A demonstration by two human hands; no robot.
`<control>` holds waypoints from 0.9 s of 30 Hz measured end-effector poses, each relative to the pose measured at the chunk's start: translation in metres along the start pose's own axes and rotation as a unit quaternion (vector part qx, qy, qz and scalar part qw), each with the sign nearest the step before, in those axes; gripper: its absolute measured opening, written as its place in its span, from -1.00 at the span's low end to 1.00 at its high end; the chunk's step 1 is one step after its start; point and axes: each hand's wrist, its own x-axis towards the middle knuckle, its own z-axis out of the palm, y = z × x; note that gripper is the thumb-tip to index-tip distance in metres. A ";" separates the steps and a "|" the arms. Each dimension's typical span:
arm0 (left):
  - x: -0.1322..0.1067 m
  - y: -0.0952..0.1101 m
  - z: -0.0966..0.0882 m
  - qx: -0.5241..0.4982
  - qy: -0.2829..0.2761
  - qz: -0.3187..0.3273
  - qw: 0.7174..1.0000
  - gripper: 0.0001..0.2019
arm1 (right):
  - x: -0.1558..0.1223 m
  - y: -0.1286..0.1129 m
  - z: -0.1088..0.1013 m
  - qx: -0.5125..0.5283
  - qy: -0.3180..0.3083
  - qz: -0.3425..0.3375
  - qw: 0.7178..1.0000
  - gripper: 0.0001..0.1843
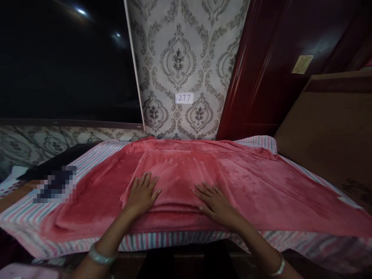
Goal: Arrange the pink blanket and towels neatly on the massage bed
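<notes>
Pale bangles are worn on both forearms, one on the left arm (113, 236) and one on the right arm (258, 240), which are reached forward from the lower edge of the view. The left hand (142, 195) is laid palm down with its fingers spread, and the right hand (215, 203) is likewise held flat and spread; nothing is pinched by either. Both are rested on opposite sides of a rectangular plush panel (177, 178), by whose near edge soft folds are formed between the wrists. This panel is set in the middle of a red plush cloth (93, 197), which is spread wide over a striped sheet (162, 240). At the left, a dark item (56, 186) is obscured by pixelation. Farther out, a cardboard box (328, 135) is seen at the right, before dark red woodwork (270, 46). Patterned wallpaper (200, 50) is marked with a "277" label (184, 98), beside a large black screen (66, 62).
</notes>
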 end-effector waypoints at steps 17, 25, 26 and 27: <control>0.161 0.005 -0.027 -0.030 0.024 -0.042 0.998 -0.43 | 0.178 0.037 -0.043 -0.115 0.124 0.258 0.951 -0.39; 0.163 -0.007 0.015 -0.030 0.026 -0.073 0.997 -0.36 | 0.173 0.061 -0.010 -0.111 0.126 0.272 0.948 -0.37; 0.164 -0.007 0.015 -0.029 0.027 -0.072 0.997 -0.36 | 0.173 0.061 -0.012 -0.109 0.126 0.271 0.948 -0.36; 0.165 -0.007 0.015 -0.028 0.030 -0.071 0.997 -0.36 | 0.173 0.060 -0.013 -0.108 0.125 0.270 0.949 -0.36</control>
